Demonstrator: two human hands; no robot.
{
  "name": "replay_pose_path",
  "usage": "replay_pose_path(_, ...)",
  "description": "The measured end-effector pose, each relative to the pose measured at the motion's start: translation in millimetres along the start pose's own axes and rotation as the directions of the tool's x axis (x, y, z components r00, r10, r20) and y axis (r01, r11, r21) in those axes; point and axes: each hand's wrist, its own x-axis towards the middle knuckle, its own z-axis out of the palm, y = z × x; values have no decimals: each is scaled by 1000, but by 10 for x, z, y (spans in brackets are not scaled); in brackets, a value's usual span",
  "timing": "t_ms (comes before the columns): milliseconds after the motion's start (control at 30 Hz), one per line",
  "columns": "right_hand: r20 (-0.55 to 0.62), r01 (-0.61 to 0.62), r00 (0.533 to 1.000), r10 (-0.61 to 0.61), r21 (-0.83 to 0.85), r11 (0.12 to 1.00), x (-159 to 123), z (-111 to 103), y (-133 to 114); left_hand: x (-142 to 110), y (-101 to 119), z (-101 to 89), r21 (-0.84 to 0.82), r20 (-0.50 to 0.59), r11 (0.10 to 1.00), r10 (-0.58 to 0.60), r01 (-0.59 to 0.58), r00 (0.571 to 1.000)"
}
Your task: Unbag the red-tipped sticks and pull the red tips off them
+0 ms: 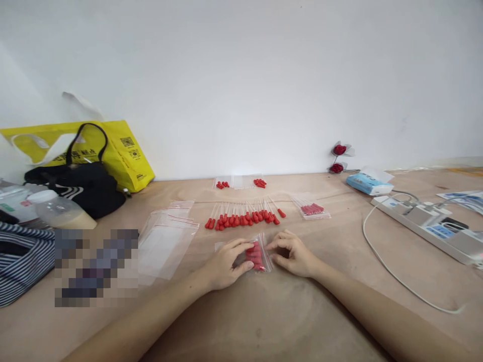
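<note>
The slender bulb-ended droppers (236, 219) were bright red at their bulbs, whitish along their stems. Navy and white stripes ran across the soft fabric bag (24, 261). The boxy shopping bag (126, 158) was yellow with black print, and the flat tissue pack (369, 184) was light blue and white.

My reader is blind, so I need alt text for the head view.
Left hand holds a clear bag of red pieces on a tan table, right hand at its edge. Beyond lie loose red-ended sticks and more filled bags; flat bags lie left, a power strip right.
</note>
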Motion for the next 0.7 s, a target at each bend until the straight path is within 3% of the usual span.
replay_pose_path(200,-40,150,986,-159,-177,973,20,44,-11,136,16,20,205,-44,978,60,-50,997)
replay_pose_path(367,-77,328,916,-394,-422,845,53,67,-22,319,26,68,432,4,875,240,-219,971)
replay_pose_path(533,-63,373,884,-464,-502,780,59,44,-33,423,-43,115,454,-13,806,432,-380,902)
replay_pose_path(700,-66,386,863,-501,-552,739,58,30,-39,401,-105,147,435,-51,802,476,-409,878)
